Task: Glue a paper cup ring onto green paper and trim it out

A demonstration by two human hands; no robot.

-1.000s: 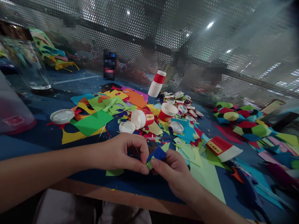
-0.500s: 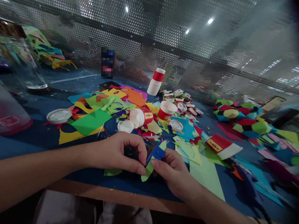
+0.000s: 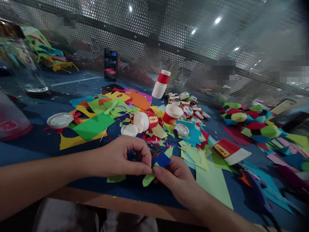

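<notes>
Over the counter's (image 3: pixel 130 190) near side, your left hand (image 3: pixel 122 158) and right hand (image 3: pixel 180 175) meet, both pinching the light-green paper strip (image 3: pixel 148 180), the right also the blue paper piece (image 3: pixel 162 159); light and probably easily creased, both want gentle edge holds.

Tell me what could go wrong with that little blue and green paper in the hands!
The light-green paper strip might crease: the right hand pinches it, with the left hand close against it.

The blue paper piece is small, so if dropped it could get lost near the paper scraps.

A bumped upright paper cup might tip over.
</notes>
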